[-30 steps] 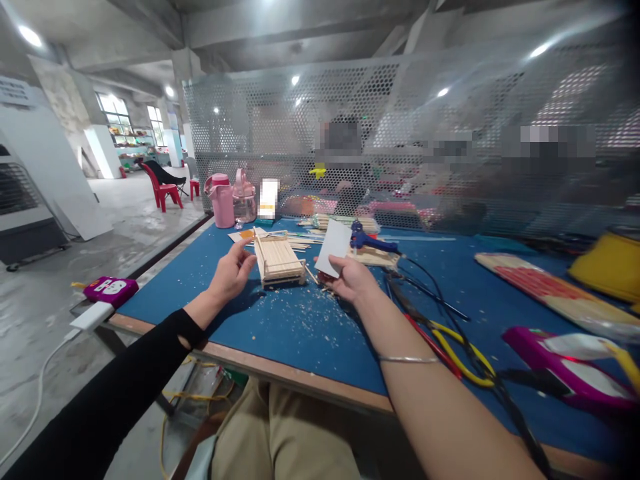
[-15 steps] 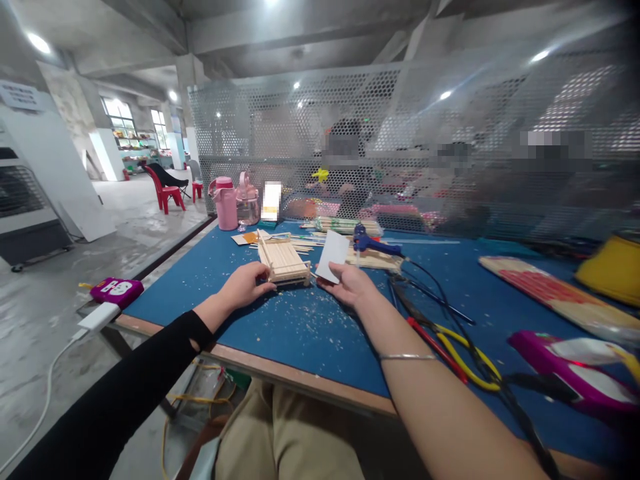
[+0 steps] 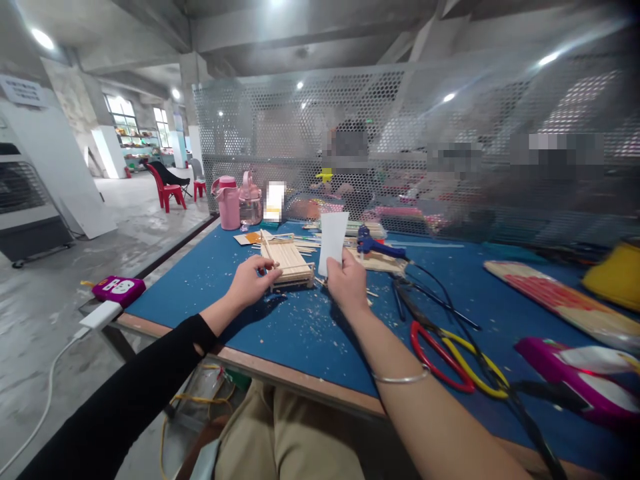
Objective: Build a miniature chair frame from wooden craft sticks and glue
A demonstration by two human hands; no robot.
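A small bed-like model of pale wooden sticks (image 3: 289, 261) sits on the blue table top, with a slatted deck and a thin upright at its far left corner. My left hand (image 3: 253, 281) is at its near left side, thumb and forefinger closed on the edge there. In my right hand (image 3: 347, 283) is a white piece of card (image 3: 333, 237), gripped at its lower end and held upright to the right of the model. Behind the card, a blue hot glue gun (image 3: 377, 245) lies on bundled sticks.
Red-handled (image 3: 415, 343) and yellow-handled (image 3: 477, 363) tools lie at right with a black cable. Beyond are a packet of sticks (image 3: 560, 300) and a purple power strip (image 3: 570, 377). Pink bottles (image 3: 229, 207) and a phone (image 3: 273, 200) stand before a perforated metal screen (image 3: 290, 127).
My right hand has turned over and raised the card more upright. My left fingers have shifted up onto the model's near left edge. The red handles now show more openly.
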